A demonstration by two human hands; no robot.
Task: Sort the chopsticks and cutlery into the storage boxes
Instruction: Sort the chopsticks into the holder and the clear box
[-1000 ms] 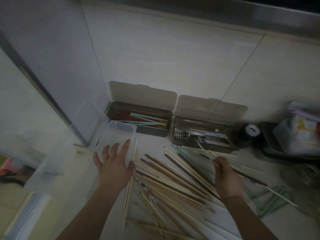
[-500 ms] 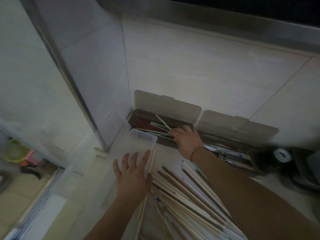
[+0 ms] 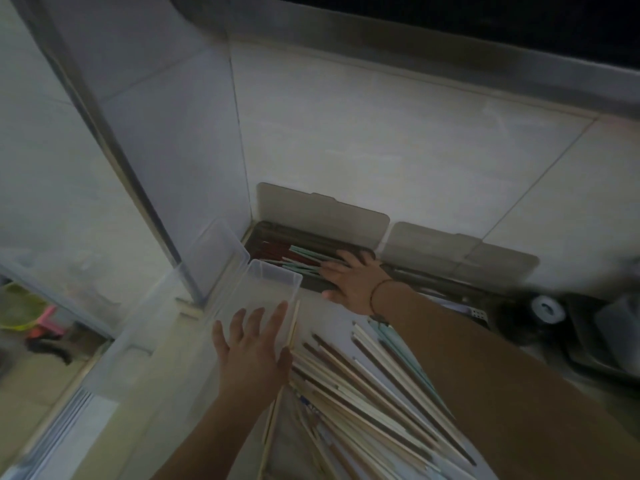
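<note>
A heap of pale and brown chopsticks (image 3: 363, 389) lies on the counter at the bottom middle. My left hand (image 3: 252, 348) rests flat, fingers spread, on the near end of a clear plastic box (image 3: 273, 278). Behind it a grey storage box (image 3: 277, 251) with its lid up against the wall holds red and mint-green chopsticks (image 3: 298, 258). My right hand (image 3: 349, 280) lies over that box's right end, fingers stretched out on the mint-green chopsticks. A second grey box (image 3: 446, 289) with cutlery sits to the right, partly hidden by my right forearm.
A tiled wall rises right behind the boxes and a white panel (image 3: 180, 174) closes off the left side. A dark round object with a white top (image 3: 547, 308) and a dark tray (image 3: 595, 344) stand at the right. The counter's edge drops away at the lower left.
My right hand left the heap, carried chopsticks to the left grey box, and now lies flat over them. My left hand stayed on the clear box. The view shifted left.
</note>
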